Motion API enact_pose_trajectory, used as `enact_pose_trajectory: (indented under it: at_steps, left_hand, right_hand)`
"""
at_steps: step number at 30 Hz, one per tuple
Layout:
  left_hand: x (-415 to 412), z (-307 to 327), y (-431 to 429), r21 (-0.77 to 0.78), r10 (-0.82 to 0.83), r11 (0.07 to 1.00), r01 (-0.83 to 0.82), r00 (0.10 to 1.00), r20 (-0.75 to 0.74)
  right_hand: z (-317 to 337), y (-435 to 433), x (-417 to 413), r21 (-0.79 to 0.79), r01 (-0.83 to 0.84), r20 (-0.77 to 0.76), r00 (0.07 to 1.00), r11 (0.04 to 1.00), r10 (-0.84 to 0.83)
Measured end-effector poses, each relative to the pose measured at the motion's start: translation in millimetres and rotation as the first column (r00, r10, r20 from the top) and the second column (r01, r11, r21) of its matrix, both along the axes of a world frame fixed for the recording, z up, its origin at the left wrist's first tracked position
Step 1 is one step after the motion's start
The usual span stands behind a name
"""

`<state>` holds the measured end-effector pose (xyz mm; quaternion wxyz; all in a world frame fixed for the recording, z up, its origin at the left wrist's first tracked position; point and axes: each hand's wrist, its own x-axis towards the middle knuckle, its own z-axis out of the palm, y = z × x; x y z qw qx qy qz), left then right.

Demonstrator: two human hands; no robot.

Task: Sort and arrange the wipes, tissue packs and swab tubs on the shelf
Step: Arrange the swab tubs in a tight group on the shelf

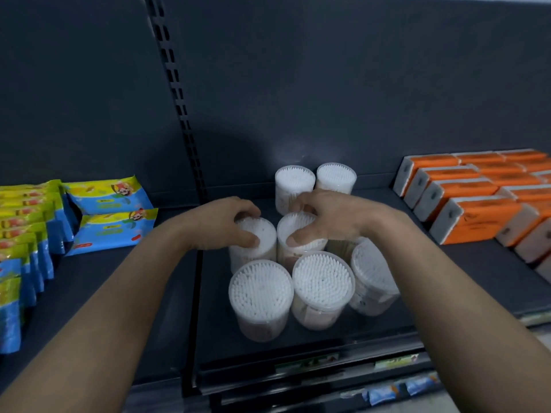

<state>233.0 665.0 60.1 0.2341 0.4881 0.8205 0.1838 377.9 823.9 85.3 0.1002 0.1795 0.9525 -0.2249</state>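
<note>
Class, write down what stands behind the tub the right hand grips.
Two swab tubs stand behind it, by the back panel. The right hand covers their lower parts, so contact cannot be seen.

No legible print on wipes packs [110, 231], tissue packs [474, 219], shelf-edge labels [307, 363] (all blurred)

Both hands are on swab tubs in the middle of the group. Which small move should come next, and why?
Probably slide both gripped tubs back toward the rear tubs. The left hand holds the left tub, the right hand the middle tub beside it, and the group stands staggered rather than in straight rows, so squaring them seems likely.
</note>
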Motion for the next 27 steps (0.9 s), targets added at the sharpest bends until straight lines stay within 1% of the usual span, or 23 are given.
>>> enact_pose_trajectory:
  at_steps: [2,4,5,7,9,11,14,18,21,24,27]
  left_hand:
    - [-4,1,4,0.043,0.0,0.999,-0.001,1.0,0.018]
    - [-8,3,12,0.142,0.048,0.989,-0.053,0.998,0.037]
    - [-9,4,18,0.187,0.066,0.98,-0.068,0.998,0.013]
    - [-12,6,33,0.266,0.097,0.961,-0.078,0.993,-0.061]
    - [-13,8,52,0.305,0.118,0.949,-0.078,0.987,-0.114]
    - [-16,8,73,0.244,0.102,0.968,-0.062,0.983,-0.152]
    - [-20,8,104,0.121,0.089,0.99,-0.069,0.982,-0.169]
    - [-18,4,134,0.043,0.118,0.993,-0.111,0.971,-0.209]
    - [-14,4,142,-0.007,0.136,0.99,-0.14,0.97,-0.201]
    - [-13,7,138,-0.11,0.17,0.975,-0.193,0.967,-0.189]
    - [-17,8,131,-0.196,0.196,0.948,-0.252,0.944,-0.266]
  right_hand:
    - [1,8,-1,-0.033,0.078,-0.125,0.989,0.996,-0.081]
    - [1,23,1,0.032,0.172,-0.246,0.956,0.985,-0.159]
    - [2,32,2,0.074,0.219,-0.287,0.939,0.973,-0.189]
    - [0,51,4,0.122,0.298,-0.322,0.914,0.947,-0.247]
    - [-5,72,3,0.183,0.338,-0.308,0.912,0.923,-0.272]
    - [-10,89,-2,0.199,0.356,-0.271,0.915,0.913,-0.297]
    - [-13,105,-10,0.19,0.329,-0.191,0.936,0.925,-0.294]
    - [-17,119,-23,0.149,0.27,-0.133,0.959,0.951,-0.251]
    - [-21,122,-30,0.139,0.247,-0.117,0.966,0.959,-0.231]
    - [-21,121,-36,0.164,0.221,-0.12,0.972,0.961,-0.203]
    - [-20,117,-38,0.123,0.129,-0.1,0.988,0.984,-0.116]
